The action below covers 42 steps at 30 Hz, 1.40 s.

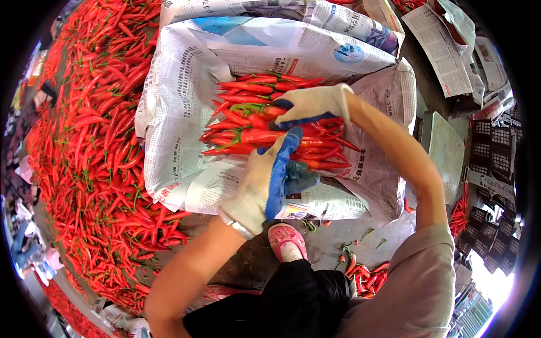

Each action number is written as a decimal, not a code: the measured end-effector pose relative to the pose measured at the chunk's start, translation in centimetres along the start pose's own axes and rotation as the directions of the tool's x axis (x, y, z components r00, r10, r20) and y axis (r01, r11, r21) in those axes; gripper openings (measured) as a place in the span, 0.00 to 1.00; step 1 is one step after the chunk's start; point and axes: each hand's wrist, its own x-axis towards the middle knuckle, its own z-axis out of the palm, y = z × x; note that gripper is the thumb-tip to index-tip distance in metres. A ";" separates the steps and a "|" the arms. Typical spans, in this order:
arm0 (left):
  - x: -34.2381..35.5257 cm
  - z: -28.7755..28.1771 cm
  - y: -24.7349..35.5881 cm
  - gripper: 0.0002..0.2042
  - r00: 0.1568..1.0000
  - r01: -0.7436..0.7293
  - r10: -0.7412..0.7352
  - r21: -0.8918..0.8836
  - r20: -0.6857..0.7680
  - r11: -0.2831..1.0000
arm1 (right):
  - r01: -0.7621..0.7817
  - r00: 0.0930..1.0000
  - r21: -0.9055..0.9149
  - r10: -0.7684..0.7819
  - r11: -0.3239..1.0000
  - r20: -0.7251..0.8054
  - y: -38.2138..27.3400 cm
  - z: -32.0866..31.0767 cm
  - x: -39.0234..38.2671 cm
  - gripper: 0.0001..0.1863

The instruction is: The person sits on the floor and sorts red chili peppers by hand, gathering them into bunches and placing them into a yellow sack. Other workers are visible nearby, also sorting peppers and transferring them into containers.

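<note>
The chilies [248, 88] are long, glossy, bright red and tapered, some with green stems; they lie mostly crosswise in a heap inside a newspaper-lined box [180, 118]. The gloved right hand [313, 105] rests over the heap, and the left hand [265, 176] touches its near side; chilies and gloves hide the fingers, so I cannot tell whether either is clamped. A large chili pile [112, 129] spreads left of the box.

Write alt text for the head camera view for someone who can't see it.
A person's gloved left hand and right hand are over red peppers inside a newspaper-lined container. A large pile of more peppers spreads out at left, and a smaller heap lies at lower right.
</note>
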 end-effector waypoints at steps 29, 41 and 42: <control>7.0 -3.9 3.5 0.36 0.937 -0.043 0.182 0.618 0.297 -0.785 | -0.465 0.787 -0.181 0.311 0.867 -0.532 2.5 4.2 -7.4 0.22; 5.6 -3.4 5.0 0.34 0.915 -0.093 0.191 0.646 0.355 -0.758 | 0.187 0.517 0.869 0.707 0.458 -0.483 5.9 10.0 -27.8 0.24; 4.7 -3.2 5.5 0.32 0.891 -0.115 0.227 0.679 0.393 -0.725 | 0.218 0.503 0.849 0.691 0.481 -0.520 8.8 12.7 -30.2 0.26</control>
